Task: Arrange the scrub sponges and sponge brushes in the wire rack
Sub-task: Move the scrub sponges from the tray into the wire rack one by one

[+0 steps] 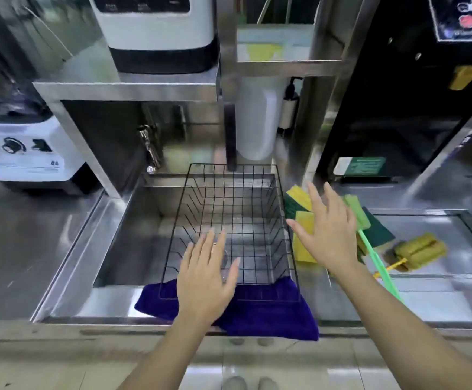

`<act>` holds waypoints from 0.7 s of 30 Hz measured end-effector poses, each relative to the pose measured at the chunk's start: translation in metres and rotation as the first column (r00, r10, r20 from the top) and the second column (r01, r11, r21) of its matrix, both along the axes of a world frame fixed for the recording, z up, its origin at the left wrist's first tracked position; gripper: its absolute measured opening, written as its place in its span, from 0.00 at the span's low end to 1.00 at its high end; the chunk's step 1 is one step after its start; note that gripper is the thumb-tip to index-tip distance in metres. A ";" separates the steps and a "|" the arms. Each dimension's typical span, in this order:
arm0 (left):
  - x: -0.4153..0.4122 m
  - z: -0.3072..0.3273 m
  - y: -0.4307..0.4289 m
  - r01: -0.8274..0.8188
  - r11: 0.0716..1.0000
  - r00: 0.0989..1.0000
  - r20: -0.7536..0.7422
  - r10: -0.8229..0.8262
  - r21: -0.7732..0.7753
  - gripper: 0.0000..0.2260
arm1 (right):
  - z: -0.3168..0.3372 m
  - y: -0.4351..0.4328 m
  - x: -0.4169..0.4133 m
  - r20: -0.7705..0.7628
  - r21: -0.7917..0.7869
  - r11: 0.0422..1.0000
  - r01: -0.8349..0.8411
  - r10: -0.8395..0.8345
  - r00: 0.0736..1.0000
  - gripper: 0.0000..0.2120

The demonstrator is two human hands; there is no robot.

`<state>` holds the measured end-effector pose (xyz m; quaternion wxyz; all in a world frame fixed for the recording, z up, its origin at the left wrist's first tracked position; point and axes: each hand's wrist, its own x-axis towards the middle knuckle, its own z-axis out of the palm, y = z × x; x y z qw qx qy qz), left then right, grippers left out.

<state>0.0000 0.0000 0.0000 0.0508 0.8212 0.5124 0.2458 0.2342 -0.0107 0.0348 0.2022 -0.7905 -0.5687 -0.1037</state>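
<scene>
With both my left hand (205, 273) and right hand (327, 232) spread wide and empty, the yellow-and-green scrub sponges (303, 218) just under my right fingers (312, 194) could get knocked off the steel tabletop (432, 277), missing the empty black wire rack (230, 220) between my hands.

Stainless steel surface (341, 302) with sunken sink (133, 235). On it: black wire rack (282, 220) spanning the sink, near end on purple cloth (257, 311); yellow-green sponges (299, 201); green-handled brush (370, 246); yellow brush (417, 250); white blender base (29, 156).
</scene>
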 end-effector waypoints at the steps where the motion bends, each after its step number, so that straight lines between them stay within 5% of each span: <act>1: -0.001 -0.006 -0.006 0.009 1.000 1.000 -0.013 -0.010 -0.026 0.25 | -0.004 -0.001 0.001 -0.030 -0.015 1.000 0.009 -0.009 1.000 0.36; 12: -0.018 -0.057 -0.020 0.128 0.946 0.981 -0.178 -0.076 0.299 0.18 | -0.035 -0.003 0.014 0.013 -0.219 0.974 0.059 -0.057 0.998 0.36; 21: -0.018 -0.060 -0.020 0.124 0.942 0.976 -0.211 -0.058 0.312 0.18 | -0.028 0.000 0.028 -0.131 -0.351 0.919 0.179 -0.238 0.962 0.39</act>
